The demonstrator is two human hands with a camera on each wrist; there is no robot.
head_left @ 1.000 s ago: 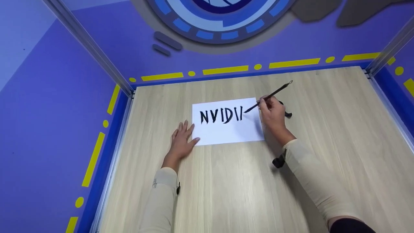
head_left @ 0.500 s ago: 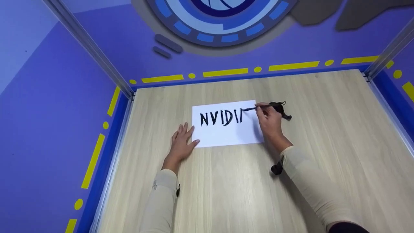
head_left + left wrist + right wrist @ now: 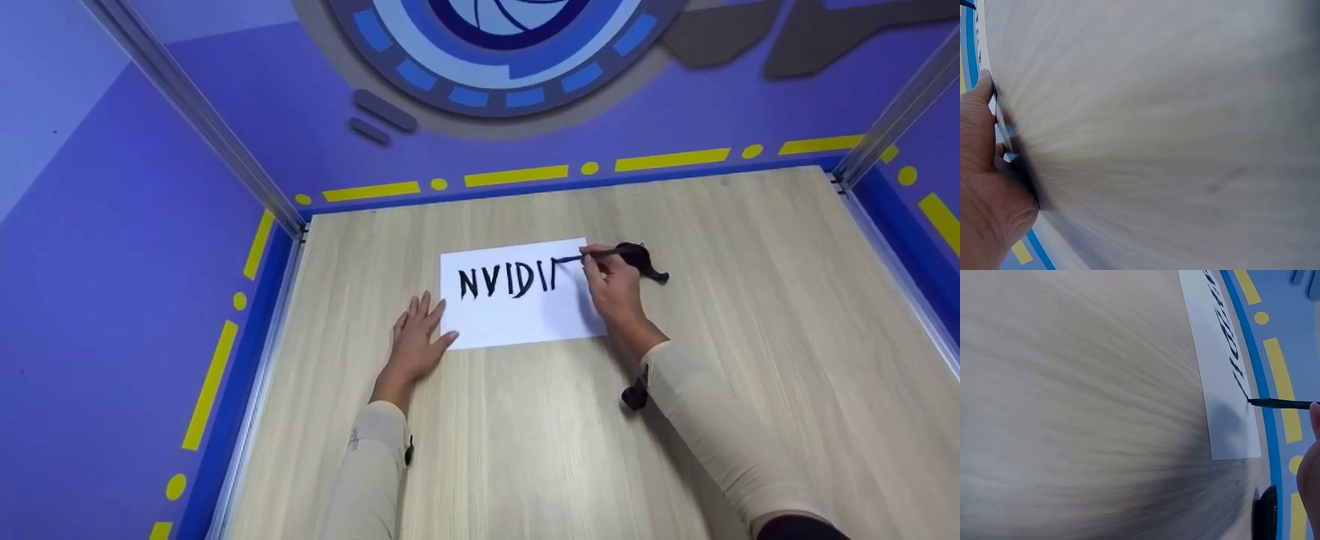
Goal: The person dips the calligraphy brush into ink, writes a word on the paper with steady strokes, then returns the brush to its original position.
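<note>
A white sheet of paper (image 3: 517,326) lies on the wooden table, bearing black brush lettering (image 3: 491,282) that reads NVIDI and then a slanted stroke. My left hand (image 3: 415,346) rests at the sheet's left edge, fingers spread, thumb on its lower left corner. My right hand (image 3: 616,289) pinches a dark calligraphy brush (image 3: 571,259) over the sheet's upper right side. In the right wrist view the brush (image 3: 1280,403) meets the upper end of the last stroke (image 3: 1240,385) with its tip. The left wrist view shows mostly table and part of the left hand (image 3: 988,169).
A black object (image 3: 658,276) with a curved end sits behind the right hand, partly hidden; its kind is unclear. Blue-purple walls with yellow marks (image 3: 517,175) enclose the table (image 3: 525,435) at the back and sides, with metal posts (image 3: 247,150) at the corners.
The brush went from steeply tilted beside the last stroke to nearly level, its tip now at that stroke's top. The right hand lowered slightly. My left hand stayed on the paper's edge.
</note>
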